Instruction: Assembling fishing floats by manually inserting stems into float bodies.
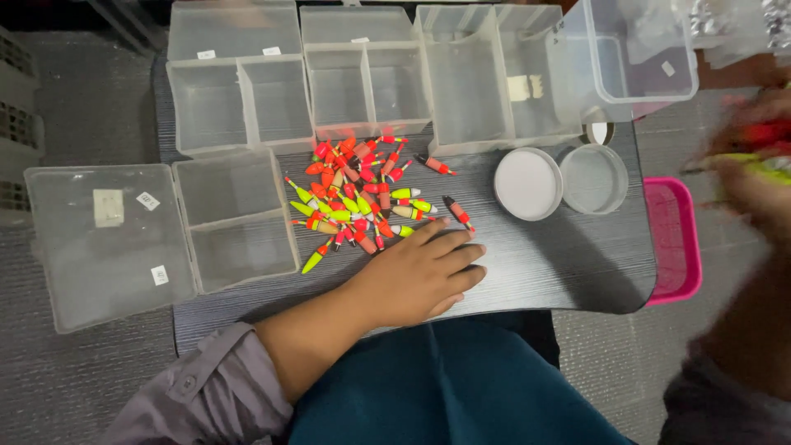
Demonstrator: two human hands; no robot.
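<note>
The left hand (420,276) lies flat on the dark table (560,264), palm down, fingers spread and holding nothing — its grip is apart. Its fingertips rest just at the near edge of a pile of small fishing floats (358,194), red, orange and yellow-green, which lies loose on the table. One yellow-green float (314,261) sits at the pile's near left edge, just beside the wrist side of that hand. A red-and-black float (457,213) lies a little to the right of the pile, close to the fingertips, and another red one (436,166) lies at the pile's far right.

The right hand (754,177) is up at the right edge of the view, well apart from the pile and blurred. Its grip is closed around a bunch of floats (754,148) — red and yellow-green bodies with a thin stem sticking out to the left.

Beyond the pile stand several clear plastic divided boxes (367,82), their compartments open upward. Left of the pile lies an open hinged clear box (235,218) with its lid (103,247) folded out flat. Right of the pile sit a round clear tub (595,178) and, just beside it, its round lid (527,183). A deeper clear bin (630,58) leans at the far right corner, and a pink tray (676,239) shows past the table's right edge.
</note>
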